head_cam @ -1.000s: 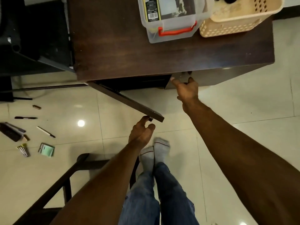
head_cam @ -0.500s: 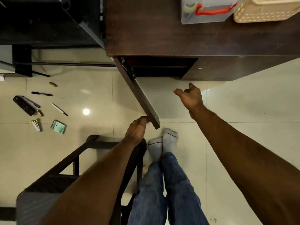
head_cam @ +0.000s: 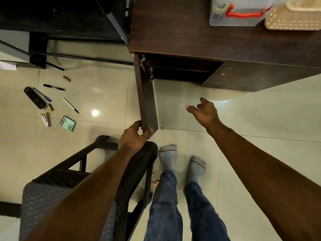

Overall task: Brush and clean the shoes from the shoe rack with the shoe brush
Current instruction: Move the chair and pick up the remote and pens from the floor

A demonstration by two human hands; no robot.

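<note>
So the left hand (head_cam: 133, 137) is gripping the free corner of the dark brown wooden cabinet door (head_cam: 147, 105), fingers curled round the edge, thumb on the near face, and the door is swung out wide on its metal hinges (head_cam: 142, 63). The right hand (head_cam: 205, 113) just hangs in the air in front of the opening, fingers loosely curled, holding nothing. Behind the door is the dark wooden shoe cabinet (head_cam: 208, 42), and honestly its inside is pitch black from up here, so I can't see any shoes or the shoe brush at all; my guess is they're on the shelves in there. Shoes should be light and fairly stiff, easiest to lift by the heel or collar, and a brush by its back, bristles down. The door itself looks like rigid board, fine to hold at the edge like that. On top of the cabinet sit a clear plastic box with a red handle (head_cam: 239, 13) and a cream plastic basket (head_cam: 295, 18). The floor is glossy pale tile (head_cam: 260, 119), probably slippery in grey socks (head_cam: 167, 155), with pens and a black remote (head_cam: 34, 97) scattered left, and a dark woven chair (head_cam: 69, 185) right beside the left arm.
</note>
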